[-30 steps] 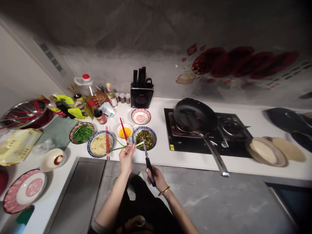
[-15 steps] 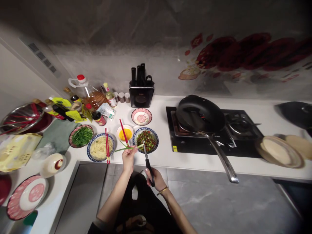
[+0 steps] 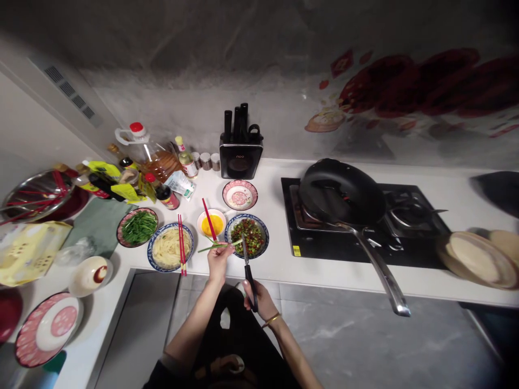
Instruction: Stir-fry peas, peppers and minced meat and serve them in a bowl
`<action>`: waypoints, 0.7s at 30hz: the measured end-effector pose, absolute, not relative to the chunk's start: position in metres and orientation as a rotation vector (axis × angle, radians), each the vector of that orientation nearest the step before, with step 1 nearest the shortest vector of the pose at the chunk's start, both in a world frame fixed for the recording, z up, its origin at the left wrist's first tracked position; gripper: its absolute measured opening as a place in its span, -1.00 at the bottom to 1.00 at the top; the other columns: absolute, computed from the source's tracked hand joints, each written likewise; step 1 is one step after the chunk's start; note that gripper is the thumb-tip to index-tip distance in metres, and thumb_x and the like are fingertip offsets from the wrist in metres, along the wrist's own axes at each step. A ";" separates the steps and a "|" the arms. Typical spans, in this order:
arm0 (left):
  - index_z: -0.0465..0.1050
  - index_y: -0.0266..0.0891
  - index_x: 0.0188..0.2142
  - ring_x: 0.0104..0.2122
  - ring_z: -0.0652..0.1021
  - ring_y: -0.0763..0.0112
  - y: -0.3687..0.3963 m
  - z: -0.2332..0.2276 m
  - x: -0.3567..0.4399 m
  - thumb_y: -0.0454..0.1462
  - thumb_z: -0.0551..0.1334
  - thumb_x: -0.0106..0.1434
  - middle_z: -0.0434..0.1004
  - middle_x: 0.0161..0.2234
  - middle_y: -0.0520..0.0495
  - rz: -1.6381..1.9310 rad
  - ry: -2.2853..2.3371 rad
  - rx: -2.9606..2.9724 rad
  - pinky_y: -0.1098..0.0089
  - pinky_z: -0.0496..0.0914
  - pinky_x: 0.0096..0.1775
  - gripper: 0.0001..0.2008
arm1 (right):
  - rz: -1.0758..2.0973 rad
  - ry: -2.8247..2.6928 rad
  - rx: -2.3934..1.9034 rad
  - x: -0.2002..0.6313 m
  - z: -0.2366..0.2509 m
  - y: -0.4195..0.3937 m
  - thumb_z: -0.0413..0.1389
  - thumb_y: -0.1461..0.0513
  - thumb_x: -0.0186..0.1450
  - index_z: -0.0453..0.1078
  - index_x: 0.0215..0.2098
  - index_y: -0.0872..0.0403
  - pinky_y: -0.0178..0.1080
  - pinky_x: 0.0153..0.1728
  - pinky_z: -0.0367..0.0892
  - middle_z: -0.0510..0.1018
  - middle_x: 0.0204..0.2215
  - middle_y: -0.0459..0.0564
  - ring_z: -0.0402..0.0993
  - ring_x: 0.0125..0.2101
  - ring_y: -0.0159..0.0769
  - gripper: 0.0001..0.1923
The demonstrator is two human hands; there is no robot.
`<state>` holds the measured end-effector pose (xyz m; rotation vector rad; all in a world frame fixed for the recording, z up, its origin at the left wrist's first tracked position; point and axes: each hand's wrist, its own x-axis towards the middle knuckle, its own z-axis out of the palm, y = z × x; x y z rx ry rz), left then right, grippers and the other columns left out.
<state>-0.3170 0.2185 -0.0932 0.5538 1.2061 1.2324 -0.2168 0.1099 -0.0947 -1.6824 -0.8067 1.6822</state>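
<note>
My left hand [image 3: 219, 258] pinches a thin green scallion stalk [image 3: 211, 247] that lies across the near rim of a blue-rimmed bowl [image 3: 261, 246] of chopped green and red vegetables. My right hand [image 3: 259, 300] grips the black handles of a pair of scissors [image 3: 248, 267], whose blades point up over the bowl beside the stalk's end. Just left stand a small bowl of beaten egg [image 3: 213, 224] with a red chopstick across it and a plate of noodles [image 3: 168, 246] with red chopsticks.
A plate of green beans [image 3: 138, 227], bottles and an oil jug [image 3: 150, 154] crowd the left counter. A black knife block [image 3: 240, 154] stands at the wall. A black pan [image 3: 343, 194] sits on the gas hob, its handle jutting past the counter edge. Round lids [image 3: 474, 256] lie right.
The scallion stalk sticks out less to the right of my left hand than a second ago. Both hands keep their grips over the bowl; the view has shifted slightly.
</note>
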 end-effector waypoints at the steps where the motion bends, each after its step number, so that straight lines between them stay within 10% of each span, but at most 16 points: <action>1: 0.39 -0.29 -0.45 -0.52 0.52 0.46 0.220 -0.093 -0.317 -0.24 0.42 -0.17 0.44 -0.61 0.10 1.237 1.220 0.562 0.38 0.40 -0.30 -0.69 | 1.684 -0.798 -1.671 -0.216 -0.095 0.110 -0.09 -0.28 0.03 0.16 -0.41 0.07 -0.32 -0.66 0.15 0.29 -0.80 -0.22 0.24 -0.75 -0.42 -0.41; 21: 0.38 -0.28 -0.51 -0.49 0.51 0.43 0.220 -0.095 -0.305 -0.23 0.42 -0.18 0.49 -0.56 0.04 1.111 1.204 0.609 0.36 0.39 -0.33 -0.71 | 1.730 -0.814 -1.700 -0.215 -0.096 0.105 -0.09 -0.27 0.04 0.17 -0.35 0.07 -0.34 -0.69 0.11 0.28 -0.82 -0.23 0.22 -0.77 -0.42 -0.40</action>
